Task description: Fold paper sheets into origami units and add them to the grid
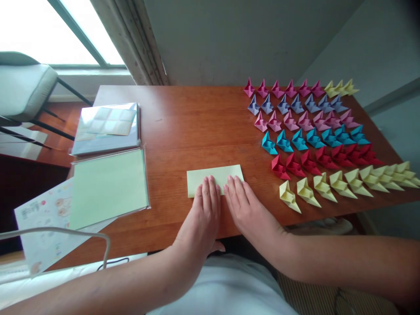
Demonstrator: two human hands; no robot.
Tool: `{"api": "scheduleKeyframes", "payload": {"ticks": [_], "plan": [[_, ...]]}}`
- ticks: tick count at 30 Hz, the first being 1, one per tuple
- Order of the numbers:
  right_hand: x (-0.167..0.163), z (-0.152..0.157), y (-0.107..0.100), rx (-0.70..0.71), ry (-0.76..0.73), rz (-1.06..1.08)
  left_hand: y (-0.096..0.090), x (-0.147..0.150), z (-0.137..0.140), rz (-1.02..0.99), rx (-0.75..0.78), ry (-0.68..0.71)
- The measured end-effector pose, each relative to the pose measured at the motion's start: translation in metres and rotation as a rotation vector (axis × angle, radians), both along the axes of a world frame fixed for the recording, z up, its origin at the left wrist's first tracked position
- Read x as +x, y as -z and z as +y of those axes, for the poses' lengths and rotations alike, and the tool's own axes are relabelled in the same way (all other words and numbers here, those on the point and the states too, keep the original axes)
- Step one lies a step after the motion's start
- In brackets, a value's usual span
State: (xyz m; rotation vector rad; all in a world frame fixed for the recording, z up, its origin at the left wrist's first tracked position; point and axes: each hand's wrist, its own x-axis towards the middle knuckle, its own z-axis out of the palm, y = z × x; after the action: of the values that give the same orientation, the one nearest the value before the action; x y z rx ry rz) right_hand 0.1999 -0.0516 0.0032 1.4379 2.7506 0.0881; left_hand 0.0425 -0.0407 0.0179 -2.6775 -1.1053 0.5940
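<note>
A pale yellow sheet of paper (215,173), folded into a long rectangle, lies flat on the wooden table in front of me. My left hand (202,216) presses on its near edge with the fingers stretched out flat. Beside it, my right hand (244,203) lies on the right part of the same edge, fingers also straight. Neither hand grips anything. The fingertips hide parts of the near edge. To the right stand rows of folded paper boats; the nearest row is yellow, with one yellow boat (288,197) closest to my right hand.
Behind the yellow row come red boats (310,162), blue boats (315,138), pink boats (305,120), purple boats (297,104) and magenta boats (290,89). At left lie a pack of green paper (110,188), another plastic-wrapped pack (78,140) and a printed sheet (42,223). A white cable (65,229) crosses the front left.
</note>
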Motion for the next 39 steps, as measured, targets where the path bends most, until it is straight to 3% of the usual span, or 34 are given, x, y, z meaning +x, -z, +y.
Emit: {"api": "scheduleKeyframes", "payload": {"ticks": [10, 18, 24, 29, 35, 39], "plan": [[0.037, -0.016, -0.002, 0.219, -0.01, -0.26, -0.001, -0.003, 0.002, -0.113, -0.049, -0.016], [0.028, -0.009, -0.018, 0.164, 0.039, -0.27, 0.002, -0.001, -0.002, -0.158, -0.061, -0.035], [0.019, -0.011, -0.004, 0.14, 0.035, -0.126, 0.0, -0.001, -0.001, -0.216, -0.061, -0.047], [0.019, -0.014, 0.001, 0.134, 0.049, -0.075, -0.006, -0.024, 0.0, -0.2, -0.1, -0.019], [0.019, -0.013, 0.002, 0.156, 0.04, -0.107, -0.003, -0.075, -0.021, -0.247, -0.035, -0.151], [0.016, -0.013, 0.002, 0.157, 0.052, -0.098, -0.013, -0.076, -0.032, -0.307, 0.044, -0.177]]}}
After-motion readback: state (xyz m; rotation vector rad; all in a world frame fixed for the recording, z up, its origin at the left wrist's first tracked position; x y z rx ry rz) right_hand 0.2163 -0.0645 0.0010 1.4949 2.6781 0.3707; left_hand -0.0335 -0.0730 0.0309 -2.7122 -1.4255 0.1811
